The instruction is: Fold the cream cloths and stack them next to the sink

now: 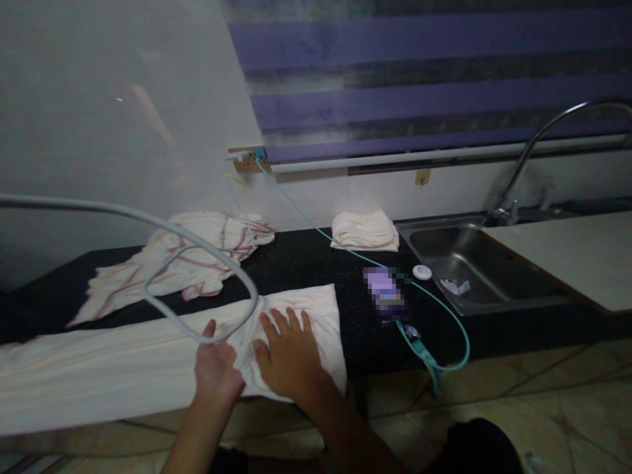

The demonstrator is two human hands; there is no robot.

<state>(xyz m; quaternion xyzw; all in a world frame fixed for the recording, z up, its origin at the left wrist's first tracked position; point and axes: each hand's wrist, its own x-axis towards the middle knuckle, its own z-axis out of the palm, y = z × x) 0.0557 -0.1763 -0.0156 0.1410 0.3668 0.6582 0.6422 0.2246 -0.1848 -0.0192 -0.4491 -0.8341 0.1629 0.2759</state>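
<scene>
A long cream cloth (123, 368) lies along the front of the black counter, its right part bunched and creased. My right hand (291, 352) rests palm down on that right part, its fingers spread and flat. Beside it, my left hand (217, 368) is turned palm up at the creases, thumb stretched out. Its other fingers are hidden by the cloth, so its grip cannot be made out. A thick grey cable (207, 245) loops in front of the cloth, close above my left hand.
A crumpled cloth with reddish stripes (197, 253) lies back left. Near the wall sits a folded cloth stack (365, 230). To the right are a blurred phone (385, 289) on a teal cord (459, 322), a round white object (422, 272), a steel sink (424, 247) and a pale board (577, 250).
</scene>
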